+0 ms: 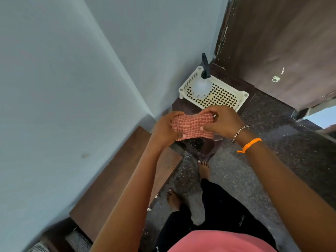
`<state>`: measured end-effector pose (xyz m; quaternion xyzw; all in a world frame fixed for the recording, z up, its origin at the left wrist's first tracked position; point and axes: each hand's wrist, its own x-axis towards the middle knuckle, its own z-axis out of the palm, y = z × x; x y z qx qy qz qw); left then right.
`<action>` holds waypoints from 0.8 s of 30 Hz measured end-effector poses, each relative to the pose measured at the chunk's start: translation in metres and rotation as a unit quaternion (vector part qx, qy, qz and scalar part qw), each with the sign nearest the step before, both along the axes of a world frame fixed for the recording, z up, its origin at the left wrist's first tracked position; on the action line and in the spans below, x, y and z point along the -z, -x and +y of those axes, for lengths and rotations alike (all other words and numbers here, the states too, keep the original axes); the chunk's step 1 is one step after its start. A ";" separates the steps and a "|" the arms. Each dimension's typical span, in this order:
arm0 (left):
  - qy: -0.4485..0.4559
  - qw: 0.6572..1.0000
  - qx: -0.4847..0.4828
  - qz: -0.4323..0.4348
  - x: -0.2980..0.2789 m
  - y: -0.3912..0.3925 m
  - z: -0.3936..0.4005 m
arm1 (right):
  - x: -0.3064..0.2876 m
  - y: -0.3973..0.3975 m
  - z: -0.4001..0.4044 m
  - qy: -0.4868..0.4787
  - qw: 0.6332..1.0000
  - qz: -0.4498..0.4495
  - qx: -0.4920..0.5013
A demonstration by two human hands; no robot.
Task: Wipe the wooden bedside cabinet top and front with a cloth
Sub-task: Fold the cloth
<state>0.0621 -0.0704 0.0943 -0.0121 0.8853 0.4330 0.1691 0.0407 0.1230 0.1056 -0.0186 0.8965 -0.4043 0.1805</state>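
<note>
A red-and-white checked cloth [192, 126] is stretched between both hands in the middle of the view. My left hand [164, 130] grips its left end and my right hand [222, 121] pinches its right end. Below and behind the hands is the dark wooden bedside cabinet [183, 106] in the wall corner; the hands and cloth hide most of its top. The cloth is held above the cabinet, not touching it.
A white plastic basket [227, 97] sits on the cabinet's far part with a clear spray bottle [201, 86] with a black nozzle inside. A brown wooden bed headboard [116, 175] runs along the left wall. A dark door [281, 48] stands at right. My bare feet are on the speckled floor [254, 170].
</note>
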 end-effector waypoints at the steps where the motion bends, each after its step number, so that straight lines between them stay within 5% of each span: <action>1: 0.023 1.000 0.011 -0.010 0.004 0.010 0.004 | 0.005 0.008 0.006 -0.021 1.000 0.003 -0.012; 4: 0.060 0.997 -0.004 -0.053 0.012 0.035 0.022 | 0.028 0.035 0.028 -0.026 0.999 -0.020 -0.028; 7: 0.001 0.990 -0.042 -0.138 0.020 0.054 0.043 | 0.048 0.057 0.050 0.044 0.992 -0.116 0.014; 11: -0.132 0.941 -0.119 -0.288 0.038 0.077 0.073 | 0.076 0.081 0.071 0.226 0.921 -0.264 0.179; 13: -0.193 0.906 -0.162 -0.339 0.053 0.088 0.090 | 0.096 0.096 0.082 0.236 0.900 -0.287 0.229; 18: -0.242 0.874 -0.274 -0.319 0.098 0.116 0.131 | 0.144 0.137 0.104 0.153 0.935 -0.198 0.252; 24: -0.152 0.940 -0.180 -0.245 0.137 0.146 0.171 | 0.180 0.176 0.110 0.071 0.982 -0.067 0.164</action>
